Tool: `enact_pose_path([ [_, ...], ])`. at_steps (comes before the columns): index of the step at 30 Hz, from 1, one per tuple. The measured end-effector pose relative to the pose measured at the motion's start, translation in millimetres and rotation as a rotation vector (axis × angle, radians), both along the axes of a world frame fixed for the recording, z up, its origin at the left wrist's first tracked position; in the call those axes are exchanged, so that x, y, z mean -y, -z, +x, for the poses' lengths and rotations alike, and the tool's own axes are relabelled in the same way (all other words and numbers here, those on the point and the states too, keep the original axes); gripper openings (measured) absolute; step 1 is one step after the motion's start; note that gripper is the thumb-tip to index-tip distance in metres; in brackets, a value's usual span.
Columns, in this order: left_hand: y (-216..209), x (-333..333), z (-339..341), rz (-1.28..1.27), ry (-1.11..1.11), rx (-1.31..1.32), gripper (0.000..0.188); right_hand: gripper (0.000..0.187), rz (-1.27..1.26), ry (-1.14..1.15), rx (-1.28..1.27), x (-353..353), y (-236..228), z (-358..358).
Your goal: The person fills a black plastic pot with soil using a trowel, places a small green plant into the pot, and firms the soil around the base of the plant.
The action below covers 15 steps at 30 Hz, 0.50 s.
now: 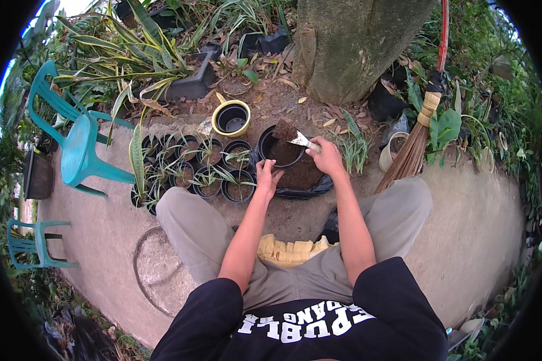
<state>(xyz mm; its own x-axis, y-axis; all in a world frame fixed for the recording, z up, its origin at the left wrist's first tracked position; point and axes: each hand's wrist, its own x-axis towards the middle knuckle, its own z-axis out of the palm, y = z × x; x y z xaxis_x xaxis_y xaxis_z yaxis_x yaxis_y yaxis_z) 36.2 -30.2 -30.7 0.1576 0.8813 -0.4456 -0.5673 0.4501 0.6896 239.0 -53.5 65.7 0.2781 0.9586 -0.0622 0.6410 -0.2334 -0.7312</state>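
My right hand (328, 156) is closed round the handle of a small trowel (302, 140). Dark soil (285, 130) is heaped on its blade, which is over a black plastic pot (262, 146). With its fingers on the pot's near left rim, my left hand (267, 176) grips the pot, which has soil inside. Just under and beside the pot lies more loose soil (301, 177) in a black plastic bag (312, 191). To the left, several small black pots (237, 191) with young striped plants stand in rows.
A yellow pot (246, 123) with a dark inside stands beyond the plants. A tree trunk (355, 54) rises at the back. A stick broom (406, 150) leans at the right near a whitish pot (386, 157). Two green plastic chairs, one a larger chair (80, 150), are on the left.
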Motion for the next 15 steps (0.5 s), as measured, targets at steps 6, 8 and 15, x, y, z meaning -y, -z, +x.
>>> enact_pose_path([
  [6, 3.3, -1.4, -4.3, 0.016, -0.021, -0.022, 0.041, 0.033, 0.014, 0.007, 0.088, 1.7, -12.8, -9.8],
  [8, 6.6, -1.5, -7.8, -0.027, -0.016, -0.008, 0.045, 0.033, 0.053, -0.004, 0.104, 2.7, -16.4, -12.0],
  [15, 12.0, -1.0, -5.1, 0.01, 0.036, 0.011, 0.04, 0.029, 0.169, 0.007, 0.178, 2.4, -13.2, -9.5],
])
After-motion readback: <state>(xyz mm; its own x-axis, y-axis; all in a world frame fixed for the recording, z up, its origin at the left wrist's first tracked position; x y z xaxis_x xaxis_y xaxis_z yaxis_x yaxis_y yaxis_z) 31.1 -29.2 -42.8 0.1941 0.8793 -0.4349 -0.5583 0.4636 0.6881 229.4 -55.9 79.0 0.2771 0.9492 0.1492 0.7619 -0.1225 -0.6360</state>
